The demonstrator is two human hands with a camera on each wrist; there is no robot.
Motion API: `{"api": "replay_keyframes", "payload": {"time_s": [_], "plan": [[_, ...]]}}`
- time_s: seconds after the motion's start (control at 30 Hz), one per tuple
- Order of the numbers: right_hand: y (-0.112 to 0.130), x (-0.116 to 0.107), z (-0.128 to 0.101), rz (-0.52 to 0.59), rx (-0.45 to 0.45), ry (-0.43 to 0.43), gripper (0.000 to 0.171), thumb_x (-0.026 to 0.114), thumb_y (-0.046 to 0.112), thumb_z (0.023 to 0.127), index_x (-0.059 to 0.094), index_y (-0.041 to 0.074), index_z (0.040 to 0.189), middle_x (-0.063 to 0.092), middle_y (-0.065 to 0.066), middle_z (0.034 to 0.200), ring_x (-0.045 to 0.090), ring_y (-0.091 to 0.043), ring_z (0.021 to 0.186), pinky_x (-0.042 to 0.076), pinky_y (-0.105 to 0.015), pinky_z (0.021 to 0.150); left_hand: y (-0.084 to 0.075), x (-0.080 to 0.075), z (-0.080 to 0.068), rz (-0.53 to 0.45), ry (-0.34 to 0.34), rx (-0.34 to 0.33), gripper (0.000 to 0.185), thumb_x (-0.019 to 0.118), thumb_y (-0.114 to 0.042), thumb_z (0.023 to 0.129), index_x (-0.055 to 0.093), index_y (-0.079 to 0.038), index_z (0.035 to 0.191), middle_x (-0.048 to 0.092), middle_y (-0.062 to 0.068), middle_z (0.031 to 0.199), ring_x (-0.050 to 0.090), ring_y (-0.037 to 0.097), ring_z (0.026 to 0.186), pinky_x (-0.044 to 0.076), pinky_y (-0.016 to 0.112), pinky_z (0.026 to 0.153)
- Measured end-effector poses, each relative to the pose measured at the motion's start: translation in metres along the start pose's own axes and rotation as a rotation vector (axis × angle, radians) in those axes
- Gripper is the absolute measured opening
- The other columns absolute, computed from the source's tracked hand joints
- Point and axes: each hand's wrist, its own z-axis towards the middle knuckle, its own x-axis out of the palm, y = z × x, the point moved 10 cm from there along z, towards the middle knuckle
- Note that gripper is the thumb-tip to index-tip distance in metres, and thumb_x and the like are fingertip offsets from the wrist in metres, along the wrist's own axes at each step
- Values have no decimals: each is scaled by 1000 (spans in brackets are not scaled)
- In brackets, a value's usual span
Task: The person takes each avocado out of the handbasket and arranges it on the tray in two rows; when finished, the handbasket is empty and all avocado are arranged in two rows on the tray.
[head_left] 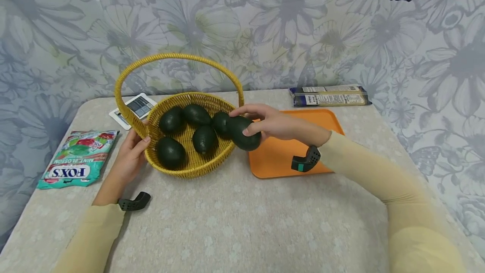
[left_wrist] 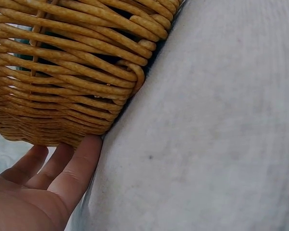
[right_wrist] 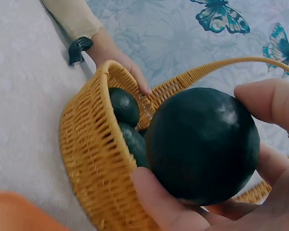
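I hold one dark green avocado [head_left: 244, 133] in my right hand [head_left: 273, 124], my fingers [right_wrist: 159, 202] curled around it and my thumb over its top. It hangs above the right rim of the basket [head_left: 212, 161], between the basket and the orange tray [head_left: 288, 155].

Counting avocados, I see six in all: the one in my grip and five more lying inside the basket, two on the near side, three toward the far side. The one furthest right among them [head_left: 221, 122] lies just beside the avocado I hold.

There is one basket, yellow wicker with a tall arched handle [head_left: 178, 57]. My left hand [head_left: 130, 157] rests against its left outer wall, fingers [left_wrist: 79, 168] straight and pressing the weave, thumb up at the rim.

There is one tray, on the surface [head_left: 242, 218] just right of the basket; the part I can see holds nothing.

Further out lie one green sweet packet [head_left: 77, 159] at the left, one white device with a screen [head_left: 134, 109] behind the basket on the far left, and one long dark pack [head_left: 329, 95] at the far right. Both of my wrists carry a black camera clip.
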Motion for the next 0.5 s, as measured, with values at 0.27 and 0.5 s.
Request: {"api": "replay_keyframes", "payload": {"time_s": [0.27,0.5], "plan": [[-27,-37,-26,37,63,-107,63,57,6,97,37,11,156,42,-21,149,64,-27,113,61,-43,80,-1,4,1,-3,15,10,53,45,-14,109,30,-23,159,42,-9,139,51,4,119,55,16,86],[-50,-63,-32,75,132,-256,61,55,9,102,33,13,158,35,-22,158,52,-42,133,59,-46,89,2,-1,-1,25,-11,-13,55,46,-17,109,28,-25,160,41,-10,139,48,3,121,54,15,86]]}}
